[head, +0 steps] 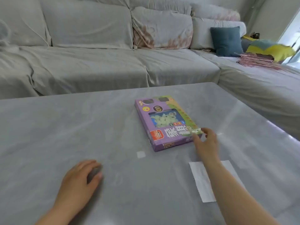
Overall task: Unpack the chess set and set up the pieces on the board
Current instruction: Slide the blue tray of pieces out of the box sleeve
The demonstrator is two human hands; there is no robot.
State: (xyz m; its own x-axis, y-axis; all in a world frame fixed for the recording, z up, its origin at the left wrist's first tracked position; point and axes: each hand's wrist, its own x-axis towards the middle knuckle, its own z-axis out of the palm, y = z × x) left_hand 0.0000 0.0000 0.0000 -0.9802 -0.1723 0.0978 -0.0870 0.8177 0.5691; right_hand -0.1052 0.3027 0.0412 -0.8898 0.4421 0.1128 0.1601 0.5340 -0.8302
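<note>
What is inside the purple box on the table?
Through the clear window of the purple box, pale green round pieces show, piled together. The cardboard covers the rest of the inside, so a board or more pieces cannot be seen.

The box (167,124) lies flat on the table (65,127), its near right corner touching the right hand (205,140). Behind that hand, under its forearm, lies a paper strip (201,181). The left hand (81,177) rests on the table, nearer and well left of the box, with a small patch (140,154) between the hands. A sofa (97,62) stands beyond both.
</note>
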